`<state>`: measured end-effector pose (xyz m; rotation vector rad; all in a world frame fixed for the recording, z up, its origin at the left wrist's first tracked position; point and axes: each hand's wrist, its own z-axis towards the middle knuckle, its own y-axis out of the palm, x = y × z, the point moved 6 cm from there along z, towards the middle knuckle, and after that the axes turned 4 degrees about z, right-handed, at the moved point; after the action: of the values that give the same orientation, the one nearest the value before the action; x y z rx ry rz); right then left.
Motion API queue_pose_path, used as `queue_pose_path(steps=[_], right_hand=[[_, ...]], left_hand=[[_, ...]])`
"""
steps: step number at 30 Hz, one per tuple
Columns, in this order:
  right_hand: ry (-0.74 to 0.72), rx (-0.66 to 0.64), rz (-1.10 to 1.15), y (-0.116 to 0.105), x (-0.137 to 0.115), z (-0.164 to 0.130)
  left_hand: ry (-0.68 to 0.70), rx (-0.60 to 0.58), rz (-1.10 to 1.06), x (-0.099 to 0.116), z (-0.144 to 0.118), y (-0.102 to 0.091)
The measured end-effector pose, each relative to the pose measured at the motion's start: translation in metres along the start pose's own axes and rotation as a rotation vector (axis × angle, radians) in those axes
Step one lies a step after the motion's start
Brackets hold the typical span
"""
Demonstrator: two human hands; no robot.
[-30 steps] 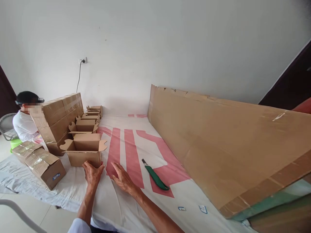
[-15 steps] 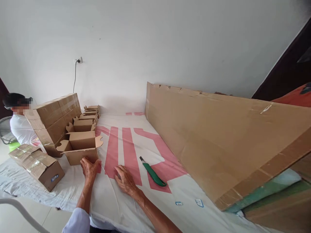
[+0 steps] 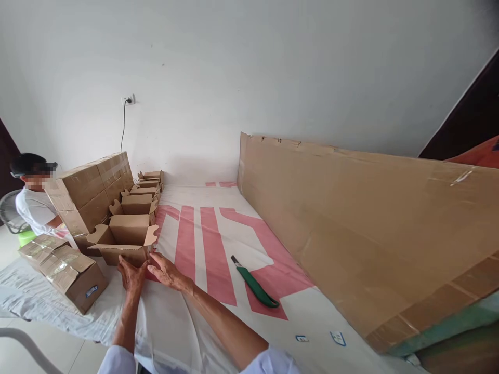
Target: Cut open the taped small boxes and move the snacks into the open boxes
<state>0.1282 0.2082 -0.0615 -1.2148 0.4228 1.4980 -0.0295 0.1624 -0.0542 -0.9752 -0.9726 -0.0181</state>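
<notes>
An open-topped cardboard box (image 3: 122,255) with raised flaps stands nearest me, at the end of a row of similar open boxes. My left hand (image 3: 131,274) lies against its near wall, with the fingers spread and slightly bent. At the box's near right corner, the fingertips of my right hand (image 3: 166,270) touch or almost touch the cardboard; its fingers are apart. Neither hand is wrapped round the box. Right of my hands, a green utility knife (image 3: 255,285) rests on the red-and-white cloth (image 3: 218,249).
Closed, taped boxes (image 3: 89,189) are stacked behind the row. More taped boxes (image 3: 66,270) lie at the left edge. A large cardboard sheet (image 3: 351,223) stands along the right side. Two small blue-edged labels (image 3: 337,338) lie near me. Another person (image 3: 35,202) is at far left.
My right hand has moved left from the cloth to the nearest box's corner. My left hand has slid left along its near wall, and that box has shifted slightly left.
</notes>
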Motion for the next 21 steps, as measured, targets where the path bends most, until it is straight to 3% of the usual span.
queue_pose_path(steps=[5, 11, 21], right_hand=[[0.016, 0.014, -0.108, -0.034, 0.013, -0.054], [0.018, 0.152, -0.257, -0.069, 0.032, -0.113], [-0.034, 0.21, -0.301, -0.065, 0.04, -0.116]], left_hand=[[0.011, -0.011, -0.005, 0.01, 0.013, 0.005], [0.013, -0.057, -0.008, 0.018, 0.03, 0.011], [0.06, -0.001, -0.008, 0.043, 0.061, -0.015]])
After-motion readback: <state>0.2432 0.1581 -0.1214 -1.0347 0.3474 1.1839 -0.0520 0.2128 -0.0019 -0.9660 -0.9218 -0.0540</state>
